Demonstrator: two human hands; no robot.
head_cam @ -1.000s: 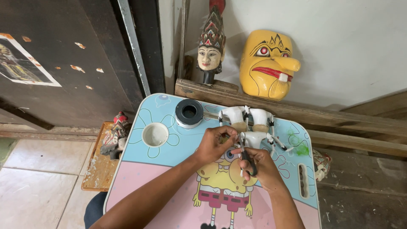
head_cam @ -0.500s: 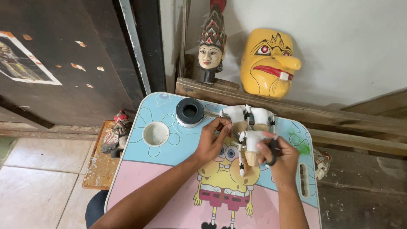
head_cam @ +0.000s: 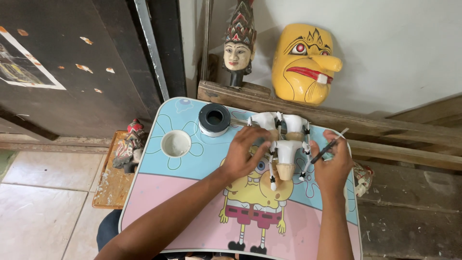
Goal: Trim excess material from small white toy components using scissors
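Pinched between thumb and fingers of my right hand (head_cam: 333, 166) is a thin black brush (head_cam: 328, 146), its pale tip pointing up and away toward the wall; the hand is closed around the handle, and the brush touches nothing else that I can see. My left hand (head_cam: 245, 153) lies with fingers half curled and loosely spread on the white puppet torso (head_cam: 286, 155), which sits on its tan base near the middle of the table, its thin white arms hanging down on both sides. I see the fingertips steadying the torso's left shoulder rather than wrapping round it.

Just behind that piece, two more white puppet torsos (head_cam: 281, 123) stand side by side at the far edge. To their left I see a black-and-white round jar (head_cam: 214, 119), and nearer me a small white cup (head_cam: 176, 143). All of it rests on a small cartoon-printed table (head_cam: 192, 202), blue at the far end and pink at the near end.

Beyond the table, a carved puppet head (head_cam: 238, 48) with a dark crown and a yellow mask (head_cam: 304, 62) lean against the white wall on a wooden beam. A painted figurine (head_cam: 129, 147) lies on a wooden board to the left.
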